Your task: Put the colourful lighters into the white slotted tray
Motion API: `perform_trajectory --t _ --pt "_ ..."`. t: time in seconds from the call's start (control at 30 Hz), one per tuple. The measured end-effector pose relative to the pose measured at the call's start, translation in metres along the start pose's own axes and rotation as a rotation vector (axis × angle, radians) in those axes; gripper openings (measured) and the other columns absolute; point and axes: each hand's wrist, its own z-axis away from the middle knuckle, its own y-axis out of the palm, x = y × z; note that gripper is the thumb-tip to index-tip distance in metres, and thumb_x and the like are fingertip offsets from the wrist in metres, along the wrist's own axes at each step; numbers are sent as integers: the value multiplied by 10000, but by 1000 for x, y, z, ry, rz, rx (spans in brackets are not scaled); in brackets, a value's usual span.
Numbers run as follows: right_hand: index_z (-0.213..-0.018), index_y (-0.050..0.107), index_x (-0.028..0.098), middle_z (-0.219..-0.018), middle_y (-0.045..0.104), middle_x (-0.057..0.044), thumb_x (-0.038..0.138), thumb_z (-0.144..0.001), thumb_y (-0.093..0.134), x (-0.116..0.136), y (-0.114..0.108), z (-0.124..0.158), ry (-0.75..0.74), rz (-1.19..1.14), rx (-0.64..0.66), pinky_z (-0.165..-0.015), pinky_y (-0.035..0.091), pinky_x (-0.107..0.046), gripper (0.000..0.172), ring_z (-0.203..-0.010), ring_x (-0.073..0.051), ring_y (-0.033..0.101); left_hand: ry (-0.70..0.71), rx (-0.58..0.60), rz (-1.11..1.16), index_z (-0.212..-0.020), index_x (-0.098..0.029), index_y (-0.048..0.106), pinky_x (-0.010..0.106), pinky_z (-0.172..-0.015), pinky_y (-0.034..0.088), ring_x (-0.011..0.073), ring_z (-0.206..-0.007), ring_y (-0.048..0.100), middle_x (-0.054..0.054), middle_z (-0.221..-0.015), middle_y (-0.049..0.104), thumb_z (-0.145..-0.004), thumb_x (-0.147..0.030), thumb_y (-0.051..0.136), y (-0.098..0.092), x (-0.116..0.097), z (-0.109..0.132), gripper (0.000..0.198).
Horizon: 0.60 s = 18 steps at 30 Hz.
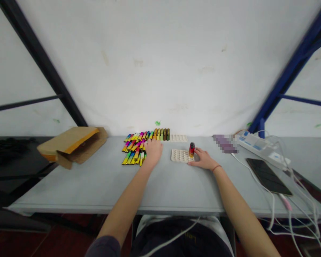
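My left hand (153, 151) reaches over the right side of a loose spread of shiny, rainbow-coloured lighters (131, 146). Its fingers look extended over them, and the fingertips are partly hidden. My right hand (204, 160) grips the right end of a white tray (178, 156) with rows of small hollows, thumb at the near corner and fingers behind. One red lighter (192, 150) with a black top stands upright at that end, close to those fingers. Behind my left hand, several yellow-to-green lighters (162, 134) stand upright in rows.
Against the wall lies a second white tray (178, 138). An open cardboard box (72, 144) rests at the left of the grey table (171, 189). On the right are a black phone (269, 176), a white power strip (262, 148), a blurred purple object (226, 143) and tangled white cables.
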Motion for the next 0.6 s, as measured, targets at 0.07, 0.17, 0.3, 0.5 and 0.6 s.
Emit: perform_trajectory --t 0.07,0.17,0.3,0.5,0.6 --pt "-1386 567 255 -1512 494 -160 657 -736 736 -1 0 0 -5 -5 -3 -1158 304 -577 783 -1400 -386 447 -70 53 -87 -866 -154 725 529 -962 384 389 -1109 543 188 -1042 695 -873 -278 614 -1 18 5 167" --pt "-1380 569 263 -1506 502 -154 654 -734 738 -1 1 0 -10 -10 -6 -1153 305 -585 774 -1396 -388 449 -89 151 -76 -850 -154 721 558 -970 361 413 -1125 547 192 -1050 706 -845 -289 654 4 26 19 151" --pt "-1384 564 263 -1506 500 -157 651 -739 732 0 0 0 2 2 0 -1156 293 -597 771 -1399 -395 445 -30 197 57 -804 -158 691 576 -984 342 406 -1134 570 194 -977 719 -861 -238 606 11 16 30 130" --pt "-1383 561 273 -1488 519 -147 631 -746 733 -2 0 0 -17 27 -2 -1148 318 -576 751 -1386 -390 461 -75 137 811 -711 -206 554 348 -828 484 232 -836 655 58 -750 646 -879 -296 574 19 1 23 191" --pt "-1382 558 272 -1489 517 -143 629 -753 725 -3 0 0 -14 40 -2 -1142 328 -571 742 -1380 -383 470 -275 233 1274 -815 -219 532 264 -611 482 154 -596 632 -14 -700 588 -902 -362 531 22 -9 23 168"
